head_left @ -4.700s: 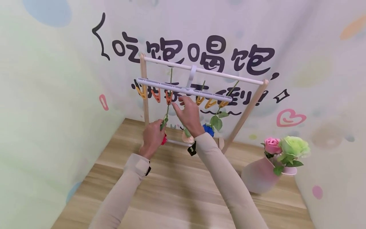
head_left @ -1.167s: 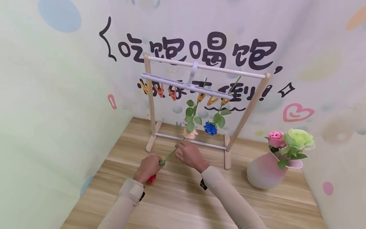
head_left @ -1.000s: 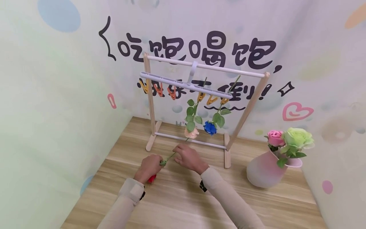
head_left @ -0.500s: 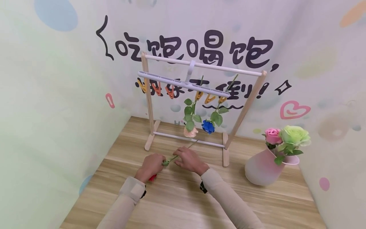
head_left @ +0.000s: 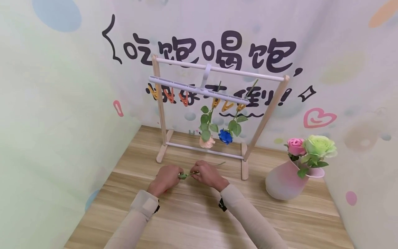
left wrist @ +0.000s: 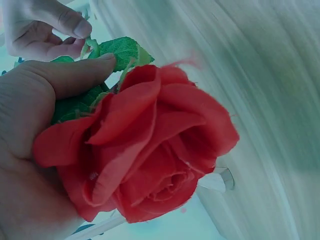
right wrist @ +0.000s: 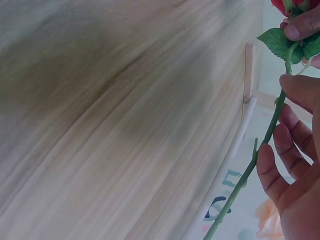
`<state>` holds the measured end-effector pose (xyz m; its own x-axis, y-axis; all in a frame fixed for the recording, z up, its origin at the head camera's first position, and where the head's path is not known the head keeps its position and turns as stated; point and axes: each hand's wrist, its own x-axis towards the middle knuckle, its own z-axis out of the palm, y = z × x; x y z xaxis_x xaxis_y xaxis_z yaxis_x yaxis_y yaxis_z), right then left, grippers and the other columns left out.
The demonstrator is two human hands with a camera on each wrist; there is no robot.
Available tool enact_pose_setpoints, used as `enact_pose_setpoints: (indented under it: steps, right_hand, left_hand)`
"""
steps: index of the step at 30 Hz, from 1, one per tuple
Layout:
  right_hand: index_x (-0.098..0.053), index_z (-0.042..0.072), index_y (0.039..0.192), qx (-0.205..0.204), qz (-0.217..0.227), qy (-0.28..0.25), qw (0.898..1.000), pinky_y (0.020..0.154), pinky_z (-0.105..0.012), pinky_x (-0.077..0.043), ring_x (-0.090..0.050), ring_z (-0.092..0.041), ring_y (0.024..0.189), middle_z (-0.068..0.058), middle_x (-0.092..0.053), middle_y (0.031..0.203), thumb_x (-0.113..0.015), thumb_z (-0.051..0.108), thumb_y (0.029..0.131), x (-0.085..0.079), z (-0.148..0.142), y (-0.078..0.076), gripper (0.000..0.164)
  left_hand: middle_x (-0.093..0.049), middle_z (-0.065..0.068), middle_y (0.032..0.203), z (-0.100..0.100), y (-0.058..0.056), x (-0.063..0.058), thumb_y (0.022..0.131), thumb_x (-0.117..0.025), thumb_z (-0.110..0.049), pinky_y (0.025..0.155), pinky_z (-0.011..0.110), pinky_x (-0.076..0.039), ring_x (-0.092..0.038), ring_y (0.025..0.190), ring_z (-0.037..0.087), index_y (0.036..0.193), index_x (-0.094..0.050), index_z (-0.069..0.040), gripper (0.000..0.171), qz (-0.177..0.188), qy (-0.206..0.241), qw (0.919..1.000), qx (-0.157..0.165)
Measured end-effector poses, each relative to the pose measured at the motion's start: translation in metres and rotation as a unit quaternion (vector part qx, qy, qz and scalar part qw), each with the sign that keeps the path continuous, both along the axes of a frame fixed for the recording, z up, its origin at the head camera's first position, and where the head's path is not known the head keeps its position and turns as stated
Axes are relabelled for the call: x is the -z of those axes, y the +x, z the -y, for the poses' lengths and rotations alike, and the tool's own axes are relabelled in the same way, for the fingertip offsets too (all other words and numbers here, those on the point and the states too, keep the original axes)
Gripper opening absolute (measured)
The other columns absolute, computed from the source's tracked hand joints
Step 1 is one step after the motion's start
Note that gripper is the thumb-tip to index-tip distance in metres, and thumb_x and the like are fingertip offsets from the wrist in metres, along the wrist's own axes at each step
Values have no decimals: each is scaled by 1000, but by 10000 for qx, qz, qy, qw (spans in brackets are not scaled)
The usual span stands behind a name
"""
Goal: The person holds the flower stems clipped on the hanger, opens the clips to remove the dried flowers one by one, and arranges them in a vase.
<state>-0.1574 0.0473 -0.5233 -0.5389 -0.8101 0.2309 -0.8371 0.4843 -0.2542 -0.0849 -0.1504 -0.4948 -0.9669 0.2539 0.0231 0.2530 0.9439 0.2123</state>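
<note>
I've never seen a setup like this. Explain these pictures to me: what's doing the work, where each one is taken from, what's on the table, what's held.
There's no machine working here, just a person's two hands. The wide picture comes from a camera worn on the head, looking forward and down; the two close-ups come from cameras on the left and right wrists.

The left hand holds a red rose close to its bloom, while the right hand pinches its stem.

On the table stand a rack and a vase with a pink flower and a pale green flower. A hanger with clips hangs from the rack, and a peach flower and a blue flower hang upside down from it.
</note>
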Motion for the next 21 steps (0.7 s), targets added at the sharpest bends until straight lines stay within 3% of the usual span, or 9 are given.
enact_pose_setpoints:
  steps: [8, 12, 17, 21]
  right_hand:
    - [-78, 21, 95, 72, 188, 6, 9998, 72, -26, -51, -60, -10, 83, 8, -65, 87, -74, 22, 90, 0, -9, 1, 6]
    - [-79, 20, 94, 74, 193, -52, 9998, 73, -27, -51, -61, -9, 82, 9, -65, 86, -75, 21, 90, -2, -14, 2, 6]
    - [-78, 18, 94, 92, 200, -114, 9997, 72, -27, -52, -61, -8, 81, 8, -66, 87, -74, 20, 89, -5, -22, 3, 6]
    - [-78, 19, 94, 235, 224, -131, 9994, 74, -30, -53, -62, -9, 82, 7, -66, 88, -74, 20, 89, -7, -29, 4, 6]
  left_hand:
    - [-56, -5, 66, -6, -2, -3, 79, -73, -3, 54, 34, -42, -50, 61, 14, 71, -64, -20, 21, -92, 74, 9998, 132]
    - [-61, -3, 72, -9, -3, -6, 78, -74, -3, 56, 37, -46, -56, 66, 17, 77, -67, -17, 15, -158, 203, 9994, 235]
    - [-72, 2, 93, -10, -5, -8, 78, -76, -6, 73, 43, -51, -66, 86, 24, 100, -73, -14, 23, -279, 370, 9981, 416]
    - [-70, 6, 109, -10, -7, -13, 80, -77, -10, 89, 48, -48, -64, 101, 28, 116, -70, -11, 36, -308, 582, 9967, 466]
